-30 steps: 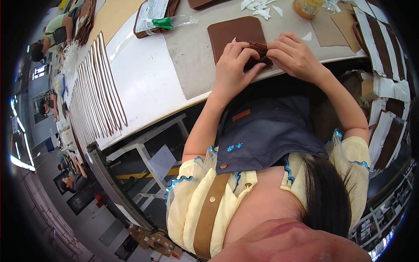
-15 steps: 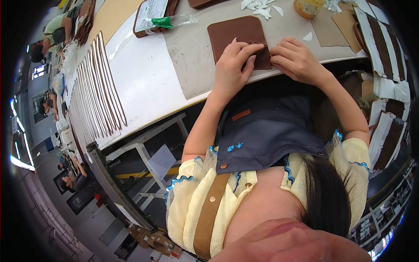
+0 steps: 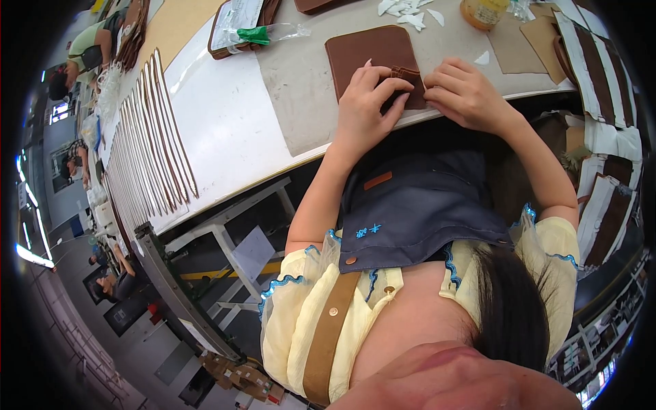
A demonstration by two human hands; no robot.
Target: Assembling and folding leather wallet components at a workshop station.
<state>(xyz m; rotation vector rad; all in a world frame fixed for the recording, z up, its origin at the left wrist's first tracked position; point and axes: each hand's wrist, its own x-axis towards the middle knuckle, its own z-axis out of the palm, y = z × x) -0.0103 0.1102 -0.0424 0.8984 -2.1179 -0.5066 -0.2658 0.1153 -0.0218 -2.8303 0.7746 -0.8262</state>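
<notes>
Left hand (image 3: 365,109): upper centre of the frame, fingers curled down onto a small folded brown leather tab (image 3: 404,74); it pins the tab rather than lifts it.
Right hand (image 3: 468,92): just right of the left, fingertips closed on the tab's right edge, touching it.
Brown leather panel (image 3: 372,58): flat on the grey mat (image 3: 301,82), near edge of the surface (image 3: 225,130); the tab sits on its lower right corner.
Step in hand: looks like pressing or folding the tab onto the panel corner.
Next move calls for: steady finger pressure with edges kept aligned, I judge.
Around: row of brown-and-white strips (image 3: 147,143) at left; green-capped tube in clear bag (image 3: 256,33) upper left; yellow jar (image 3: 484,10) and white scraps (image 3: 406,10) at top.
</notes>
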